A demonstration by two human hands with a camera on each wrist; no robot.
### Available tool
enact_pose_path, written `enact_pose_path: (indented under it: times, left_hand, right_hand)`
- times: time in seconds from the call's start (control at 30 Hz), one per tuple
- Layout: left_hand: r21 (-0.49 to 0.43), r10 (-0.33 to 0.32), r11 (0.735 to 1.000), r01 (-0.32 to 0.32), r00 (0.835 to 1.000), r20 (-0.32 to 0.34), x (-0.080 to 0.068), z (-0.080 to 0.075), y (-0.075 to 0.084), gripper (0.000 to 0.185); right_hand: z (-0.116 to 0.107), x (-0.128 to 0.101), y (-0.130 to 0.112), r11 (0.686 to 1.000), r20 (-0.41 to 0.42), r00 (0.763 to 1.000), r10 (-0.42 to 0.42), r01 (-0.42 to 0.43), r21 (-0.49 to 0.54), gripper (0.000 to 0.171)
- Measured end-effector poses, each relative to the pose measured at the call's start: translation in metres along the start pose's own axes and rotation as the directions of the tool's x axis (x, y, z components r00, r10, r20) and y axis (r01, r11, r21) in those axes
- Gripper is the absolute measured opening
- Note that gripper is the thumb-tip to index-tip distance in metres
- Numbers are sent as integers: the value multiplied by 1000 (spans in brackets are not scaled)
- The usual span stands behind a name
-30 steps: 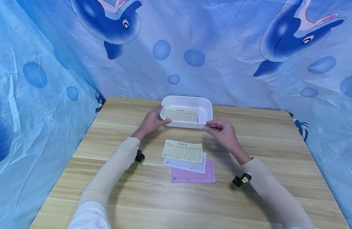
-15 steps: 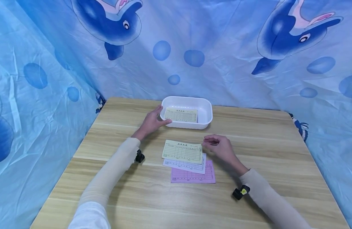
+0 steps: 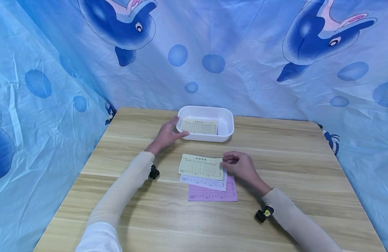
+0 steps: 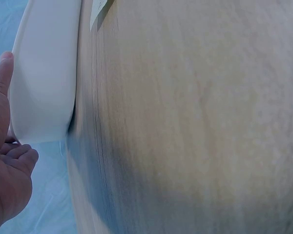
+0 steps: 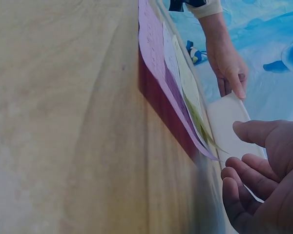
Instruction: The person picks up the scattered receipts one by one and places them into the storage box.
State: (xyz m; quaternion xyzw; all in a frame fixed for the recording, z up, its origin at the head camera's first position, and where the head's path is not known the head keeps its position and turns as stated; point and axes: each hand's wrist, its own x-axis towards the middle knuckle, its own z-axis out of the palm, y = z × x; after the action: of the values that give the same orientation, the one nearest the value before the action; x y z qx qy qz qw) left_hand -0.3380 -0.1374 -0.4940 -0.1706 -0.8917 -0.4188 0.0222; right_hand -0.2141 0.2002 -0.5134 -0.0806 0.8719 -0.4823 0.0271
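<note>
Starting at the left, we see our left hand (image 3: 166, 134) resting against the left end of the white tray (image 3: 227, 123), which sits near the far edge of the table (image 3: 307, 168), about midway along it. The thumb lies over the tray's near-left rim and the fingers lie relaxed against its outer wall; the left wrist view shows the same loose contact. Inside the tray lies one yellow slip (image 3: 199, 126), flat, its long axis running left to right.

Moving toward the centre, we find three more slips fanned on the table: a yellow form (image 3: 201, 166) on top, a white form (image 3: 202, 181) under it, and a pink form (image 3: 213, 193) lowest and nearest us. All three lie with their long sides parallel to the table's near edge.

At the right, our right hand (image 3: 241, 166) sits just at the right short edge of the yellow form. Its fingers are loosely curled, with the fingertips (image 3: 226, 161) at that edge, but we cannot tell whether they already pinch it. The form therefore stretches away leftward from those fingertips. The right hand is plainly the nearer one to the stack, and the tray lies beyond the stack, toward the far edge.
</note>
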Motion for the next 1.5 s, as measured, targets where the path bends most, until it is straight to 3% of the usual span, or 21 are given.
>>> enact_pose_path:
  times: [0.6, 1.07, 1.3, 1.5]
  left_hand:
    - [2, -7, 1000, 7, 1000, 6, 1, 0, 1, 108]
    - [-4, -6, 1000, 6, 1000, 10, 2, 0, 1, 107]
    - [10, -6, 1000, 6, 1000, 9, 2, 0, 1, 107]
    - [17, -11, 1000, 11, 1000, 13, 1, 0, 2, 108]
  right_hand:
    - [7, 2, -1, 999, 27, 999, 39, -38, -28, 39]
    - [3, 1, -6, 1000, 15, 1000, 16, -16, 3, 17]
    - [-1, 1, -11, 1000, -10, 1000, 12, -12, 17, 13]
    - [-5, 1, -16, 996, -13, 998, 57, -56, 66, 13]
